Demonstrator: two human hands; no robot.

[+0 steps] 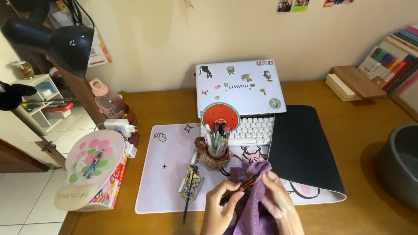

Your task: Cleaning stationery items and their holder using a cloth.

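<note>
My left hand [219, 206] pinches a dark pen with a red band [238, 188] near the front edge of the desk. My right hand [278, 202] presses a purple cloth [252, 209] against the pen's upper end. The cloth bunches up between both hands and hangs toward me. Just beyond them stands a pen holder [216, 152] with several pens in it, on a pale pink desk mat [167, 174].
A closed laptop with stickers [239, 86] lies over a white keyboard [254, 130], with a round watermelon fan [220, 115] leaning there. A black mat [302, 148], a small decorated case [191, 182], a pink bottle [106, 99], a charger [119, 127], a round paper fan [89, 167], a black lamp [61, 41], books [387, 65] and a grey basin [400, 161] surround them.
</note>
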